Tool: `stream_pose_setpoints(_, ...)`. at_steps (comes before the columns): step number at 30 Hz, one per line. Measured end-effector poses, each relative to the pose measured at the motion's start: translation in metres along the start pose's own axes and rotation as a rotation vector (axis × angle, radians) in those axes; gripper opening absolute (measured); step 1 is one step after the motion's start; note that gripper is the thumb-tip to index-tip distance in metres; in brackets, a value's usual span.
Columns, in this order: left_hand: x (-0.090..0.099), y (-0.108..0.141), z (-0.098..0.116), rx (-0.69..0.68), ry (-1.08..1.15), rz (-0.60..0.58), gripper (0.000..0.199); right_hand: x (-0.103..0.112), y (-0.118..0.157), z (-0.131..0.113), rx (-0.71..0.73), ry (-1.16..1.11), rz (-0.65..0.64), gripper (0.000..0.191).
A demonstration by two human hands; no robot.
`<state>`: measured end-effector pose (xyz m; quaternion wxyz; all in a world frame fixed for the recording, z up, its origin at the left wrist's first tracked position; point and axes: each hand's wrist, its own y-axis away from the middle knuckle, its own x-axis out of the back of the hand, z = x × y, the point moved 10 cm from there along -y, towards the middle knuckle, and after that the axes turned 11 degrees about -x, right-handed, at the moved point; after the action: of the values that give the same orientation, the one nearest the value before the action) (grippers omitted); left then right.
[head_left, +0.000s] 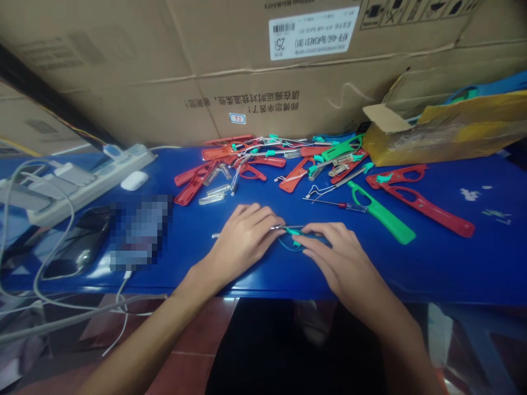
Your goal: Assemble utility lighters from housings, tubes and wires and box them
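My left hand (250, 235) is closed, palm down, around a blue lighter shell low over the blue table, near its front edge. Between the hands the shell's looped handle (289, 244), a green trigger (295, 232) and a thin metal tube (293, 226) show; the rest is hidden under my fingers. My right hand (338, 253) pinches the other end of the same shell, its fingertips by the trigger. Beyond the hands lie a screwdriver (341, 206), a green lighter shell (387, 218) and a red lighter shell (436, 211). Clear fuel tanks (212, 198) lie behind my left hand.
Several red lighter parts (230, 151) with white wires are heaped at the back. A cardboard box (448, 142) holding blue shells stands back right. To the left are a power strip (90, 184), a dark phone (78, 241), a pixelated object (142, 233) and a white earbud case (134, 180).
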<state>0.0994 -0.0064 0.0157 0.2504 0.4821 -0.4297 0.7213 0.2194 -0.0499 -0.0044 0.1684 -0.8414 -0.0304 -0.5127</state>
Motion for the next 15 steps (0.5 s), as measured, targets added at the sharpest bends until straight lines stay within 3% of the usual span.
stream_pose_setpoints(5, -0.001, 0.006, -0.006, 0.016, 0.077, -0.004, 0.024, 0.001, 0.0, 0.003, 0.001, -0.043, 0.018, 0.035)
stream_pose_setpoints(11, -0.01, 0.015, -0.001, 0.053, 0.136, -0.121, 0.039, 0.005, 0.001, 0.004, 0.014, -0.064, 0.047, 0.039)
stream_pose_setpoints(15, -0.004, 0.027, -0.006, 0.132, 0.156, -0.071, 0.046, 0.004, 0.001, 0.003, 0.025, -0.071, 0.037, 0.037)
